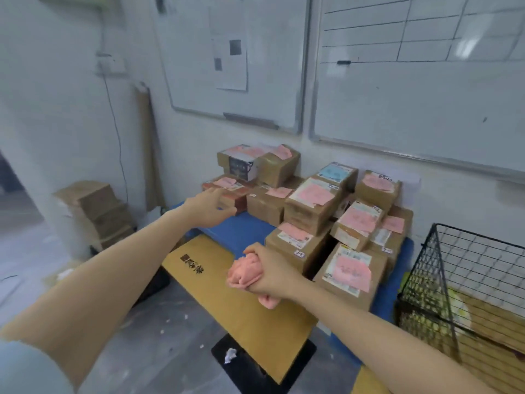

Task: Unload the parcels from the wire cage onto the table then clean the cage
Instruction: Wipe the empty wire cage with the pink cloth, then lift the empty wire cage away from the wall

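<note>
Nearest me, in front of the desk (pixel 241 233), a crumpled scrap of white paper (pixel 230 355) lies on the floor. A flat cardboard sheet (pixel 224 291) lies at the desk's front edge. Just above that edge the right grip (pixel 272 275) is curled tight round a bunched pink cloth (pixel 244 273). Off the desk's right end stands the black wire cage (pixel 468 280), with something yellowish inside, too blurred to name. The parcels (pixel 326 211), brown cartons with pink labels, are piled over the desk's middle and rear, up against the wall. Over the desk's left side the left grip (pixel 208 207) reaches out, fingers straight and holding nothing, right by a reddish parcel (pixel 238 194); I cannot tell whether it touches. Beyond the desk's left end is a stack of cartons (pixel 96 206). Behind the desk hang two whiteboards (pixel 412 89).
</note>
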{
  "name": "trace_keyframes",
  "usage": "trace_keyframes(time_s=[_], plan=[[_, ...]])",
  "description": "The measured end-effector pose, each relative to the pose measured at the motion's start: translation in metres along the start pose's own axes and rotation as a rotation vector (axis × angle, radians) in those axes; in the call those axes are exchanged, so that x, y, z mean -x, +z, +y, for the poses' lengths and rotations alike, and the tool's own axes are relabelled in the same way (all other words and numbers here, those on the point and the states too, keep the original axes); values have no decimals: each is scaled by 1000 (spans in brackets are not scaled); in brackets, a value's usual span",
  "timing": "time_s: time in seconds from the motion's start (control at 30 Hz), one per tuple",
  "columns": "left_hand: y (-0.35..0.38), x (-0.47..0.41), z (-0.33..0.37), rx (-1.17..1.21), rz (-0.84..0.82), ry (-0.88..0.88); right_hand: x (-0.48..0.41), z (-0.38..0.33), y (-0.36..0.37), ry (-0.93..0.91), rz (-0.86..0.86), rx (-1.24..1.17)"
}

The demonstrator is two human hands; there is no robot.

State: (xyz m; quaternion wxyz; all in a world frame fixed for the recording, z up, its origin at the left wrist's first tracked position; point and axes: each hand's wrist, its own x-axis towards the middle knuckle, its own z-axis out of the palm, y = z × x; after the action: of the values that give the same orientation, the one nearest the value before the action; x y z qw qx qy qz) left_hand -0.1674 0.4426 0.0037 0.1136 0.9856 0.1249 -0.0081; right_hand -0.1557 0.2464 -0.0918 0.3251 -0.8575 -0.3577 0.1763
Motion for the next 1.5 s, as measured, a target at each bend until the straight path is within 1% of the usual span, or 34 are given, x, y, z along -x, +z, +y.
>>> trace_keyframes(time_s=[0.13, 0.27, 0.4, 0.57, 0.67, 0.77, 0.83, 0.93, 1.0, 1.17, 1.27, 1.33, 1.5], plan=[[3, -26, -35, -12, -13, 58, -47, 12, 40, 87, -14, 34], [10, -49, -50, -21, -64, 125, -64, 22, 61, 128, -64, 145], [16, -69, -55, 12, -84, 162, -71, 28, 66, 127, -62, 127], [23, -79, -37, 46, -89, 247, -68, 22, 53, 116, 8, 110], [24, -84, -24, 73, -91, 268, -66, 14, 40, 96, 41, 124], [19, -85, -7, 96, -85, 311, -57, 3, 20, 68, 94, 175], [14, -83, 8, 92, -67, 359, -45, -4, -3, 52, 159, 221], [10, -82, 40, 101, -56, 413, -16, -3, -45, 33, 278, 295], [10, -82, 69, 108, -67, 451, 10, 6, -75, 69, 323, 364], [24, -62, 186, 75, -54, 611, 101, 45, -151, 229, 425, 502], [43, -46, 261, 114, -117, 700, 157, 78, -190, 302, 479, 551], [62, -39, 309, 115, -143, 690, 194, 104, -213, 339, 500, 552], [115, -31, 408, 50, -130, 611, 283, 184, -275, 437, 510, 590]])
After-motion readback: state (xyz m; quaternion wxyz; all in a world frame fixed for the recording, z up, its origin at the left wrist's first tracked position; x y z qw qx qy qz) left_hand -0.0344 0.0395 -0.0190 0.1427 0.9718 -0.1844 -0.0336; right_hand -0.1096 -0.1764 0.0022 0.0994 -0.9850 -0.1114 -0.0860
